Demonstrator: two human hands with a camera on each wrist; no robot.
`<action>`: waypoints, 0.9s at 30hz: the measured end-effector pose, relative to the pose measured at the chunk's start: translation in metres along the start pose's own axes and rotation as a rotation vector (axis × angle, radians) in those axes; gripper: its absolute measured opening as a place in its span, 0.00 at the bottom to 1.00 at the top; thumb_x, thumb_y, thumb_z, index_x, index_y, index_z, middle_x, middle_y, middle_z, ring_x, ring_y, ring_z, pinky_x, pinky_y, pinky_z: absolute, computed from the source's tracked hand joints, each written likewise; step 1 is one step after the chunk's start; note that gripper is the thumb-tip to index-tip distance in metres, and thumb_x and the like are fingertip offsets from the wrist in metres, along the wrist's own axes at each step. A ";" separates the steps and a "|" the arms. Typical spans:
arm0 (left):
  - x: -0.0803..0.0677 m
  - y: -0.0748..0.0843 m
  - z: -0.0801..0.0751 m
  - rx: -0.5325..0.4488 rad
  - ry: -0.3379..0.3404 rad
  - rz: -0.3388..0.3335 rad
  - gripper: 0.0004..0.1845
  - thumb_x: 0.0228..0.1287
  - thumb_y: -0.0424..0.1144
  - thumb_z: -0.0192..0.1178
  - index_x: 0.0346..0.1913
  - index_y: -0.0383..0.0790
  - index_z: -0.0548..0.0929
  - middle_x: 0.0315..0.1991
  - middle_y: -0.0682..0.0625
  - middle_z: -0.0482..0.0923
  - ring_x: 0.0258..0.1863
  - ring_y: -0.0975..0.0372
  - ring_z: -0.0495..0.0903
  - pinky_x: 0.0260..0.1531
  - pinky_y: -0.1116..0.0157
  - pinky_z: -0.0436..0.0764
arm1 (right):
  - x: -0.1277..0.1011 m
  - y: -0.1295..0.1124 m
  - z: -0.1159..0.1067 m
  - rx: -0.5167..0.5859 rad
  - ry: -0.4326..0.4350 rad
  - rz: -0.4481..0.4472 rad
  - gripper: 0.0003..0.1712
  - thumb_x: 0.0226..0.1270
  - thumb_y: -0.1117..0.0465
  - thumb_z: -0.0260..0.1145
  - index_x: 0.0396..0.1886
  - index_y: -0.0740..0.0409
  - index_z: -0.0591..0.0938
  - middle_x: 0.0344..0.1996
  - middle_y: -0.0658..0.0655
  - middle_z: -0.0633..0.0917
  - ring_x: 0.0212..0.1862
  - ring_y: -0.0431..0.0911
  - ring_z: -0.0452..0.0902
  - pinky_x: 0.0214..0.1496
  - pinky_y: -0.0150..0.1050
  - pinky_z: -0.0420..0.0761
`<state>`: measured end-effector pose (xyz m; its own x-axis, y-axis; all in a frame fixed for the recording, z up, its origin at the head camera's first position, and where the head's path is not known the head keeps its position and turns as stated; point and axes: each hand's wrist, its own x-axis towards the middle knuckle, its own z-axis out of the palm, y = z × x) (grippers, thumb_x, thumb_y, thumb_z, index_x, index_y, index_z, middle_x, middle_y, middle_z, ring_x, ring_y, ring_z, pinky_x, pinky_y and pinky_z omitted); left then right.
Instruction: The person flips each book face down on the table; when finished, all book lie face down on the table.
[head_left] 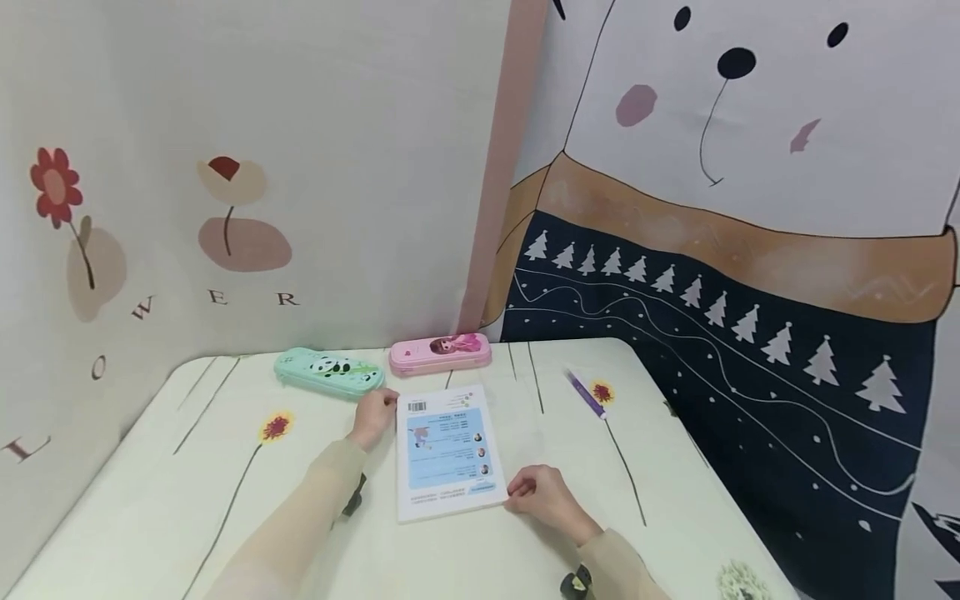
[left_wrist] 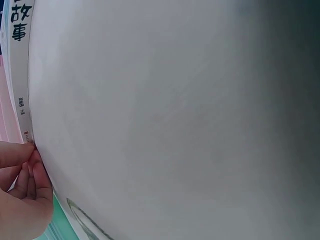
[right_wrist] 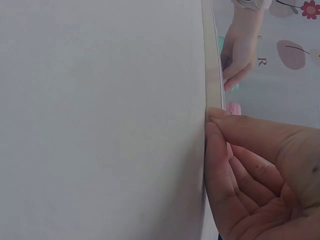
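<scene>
A white book (head_left: 448,454) with a light-blue panel, a barcode and small printed figures on its cover lies on the table (head_left: 330,517). My left hand (head_left: 372,418) pinches its far left corner between thumb and fingers. In the left wrist view, the left hand (left_wrist: 25,192) is at the end of the book's lettered spine (left_wrist: 21,75). At the near right corner, my right hand (head_left: 546,497) pinches the book's edge with thumb and index finger. The right wrist view shows the right hand (right_wrist: 265,175) against the page edges (right_wrist: 212,75), its other fingers curled below.
Behind the left hand lies a mint-green panda pencil case (head_left: 328,372), with a pink pencil case (head_left: 441,354) to its right. A purple pen (head_left: 585,393) rests on the flower-printed tablecloth, right of the book. Printed curtains (head_left: 360,167) stand along the table's back and right sides.
</scene>
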<state>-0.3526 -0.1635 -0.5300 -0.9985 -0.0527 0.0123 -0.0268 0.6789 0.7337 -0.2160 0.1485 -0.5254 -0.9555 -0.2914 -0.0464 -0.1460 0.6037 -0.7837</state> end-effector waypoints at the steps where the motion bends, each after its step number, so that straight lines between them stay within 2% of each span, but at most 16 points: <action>1: -0.001 -0.002 -0.002 0.001 0.003 -0.001 0.13 0.63 0.28 0.49 0.48 0.29 0.77 0.48 0.35 0.77 0.52 0.47 0.74 0.50 0.54 0.75 | 0.001 -0.001 0.001 0.000 -0.005 -0.007 0.07 0.45 0.65 0.71 0.26 0.56 0.81 0.21 0.47 0.80 0.24 0.37 0.72 0.25 0.27 0.72; 6: -0.005 -0.009 -0.011 -0.005 0.010 -0.015 0.14 0.64 0.29 0.48 0.50 0.29 0.76 0.49 0.35 0.76 0.52 0.46 0.73 0.50 0.53 0.75 | 0.006 -0.004 0.005 -0.001 -0.017 -0.028 0.07 0.45 0.65 0.71 0.26 0.56 0.82 0.21 0.47 0.80 0.24 0.37 0.72 0.25 0.27 0.73; 15: -0.004 -0.004 -0.014 0.005 0.013 -0.022 0.14 0.64 0.29 0.48 0.51 0.29 0.76 0.50 0.35 0.76 0.53 0.46 0.73 0.52 0.54 0.74 | 0.013 -0.002 0.000 0.013 -0.036 -0.025 0.08 0.44 0.63 0.72 0.25 0.56 0.82 0.20 0.47 0.80 0.24 0.38 0.73 0.25 0.28 0.73; 19: -0.002 -0.004 -0.015 0.028 0.012 -0.017 0.16 0.64 0.29 0.48 0.53 0.27 0.74 0.52 0.34 0.74 0.54 0.46 0.72 0.52 0.53 0.74 | 0.018 -0.005 -0.005 0.040 -0.085 -0.005 0.09 0.44 0.62 0.73 0.26 0.58 0.82 0.20 0.48 0.80 0.23 0.38 0.73 0.25 0.29 0.73; 24: -0.007 -0.002 -0.014 0.146 -0.033 0.003 0.20 0.63 0.30 0.46 0.56 0.24 0.69 0.57 0.31 0.69 0.58 0.44 0.68 0.57 0.51 0.70 | 0.028 -0.011 -0.017 0.015 -0.191 0.058 0.09 0.50 0.59 0.71 0.28 0.59 0.81 0.20 0.50 0.81 0.23 0.40 0.75 0.25 0.32 0.76; 27: -0.012 0.009 -0.010 0.277 -0.045 0.063 0.21 0.62 0.32 0.48 0.56 0.24 0.68 0.54 0.32 0.71 0.56 0.44 0.69 0.56 0.52 0.71 | 0.038 -0.017 -0.027 -0.062 -0.181 0.090 0.12 0.55 0.55 0.67 0.30 0.60 0.81 0.21 0.52 0.81 0.23 0.41 0.76 0.26 0.32 0.76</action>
<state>-0.3405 -0.1641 -0.5172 -0.9996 0.0243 0.0169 0.0296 0.8546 0.5184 -0.2568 0.1478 -0.4972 -0.9047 -0.3590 -0.2292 -0.0831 0.6764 -0.7318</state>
